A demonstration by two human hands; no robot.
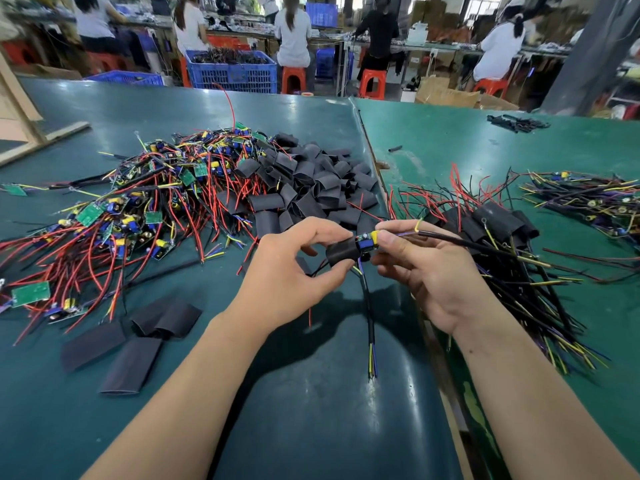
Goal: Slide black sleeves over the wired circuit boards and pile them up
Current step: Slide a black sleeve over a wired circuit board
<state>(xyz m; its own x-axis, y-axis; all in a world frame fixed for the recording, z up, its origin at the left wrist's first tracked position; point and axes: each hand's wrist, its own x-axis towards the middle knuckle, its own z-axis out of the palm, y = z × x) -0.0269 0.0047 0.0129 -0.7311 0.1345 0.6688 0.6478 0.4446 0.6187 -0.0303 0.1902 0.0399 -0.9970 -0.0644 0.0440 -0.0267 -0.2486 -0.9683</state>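
Observation:
My left hand (pixel 294 268) pinches a black sleeve (pixel 341 251) between thumb and fingers, above the table's middle. My right hand (pixel 429 268) pinches a wired circuit board (pixel 367 240) with blue and yellow parts, one end of it inside the sleeve. A black cable (pixel 369 306) hangs down from the board, and another runs off to the right. To the left lies a heap of bare wired boards (pixel 145 209); behind my hands is a pile of empty black sleeves (pixel 311 181). Sleeved boards (pixel 495 223) are piled at the right.
Three flat sleeves (pixel 131 344) lie near my left forearm. A seam (pixel 372 157) divides the two green table tops. A bundle of wired parts (pixel 588 199) sits at the far right, and black pieces (pixel 517 123) further back. People sit at benches beyond, near blue crates (pixel 232 72).

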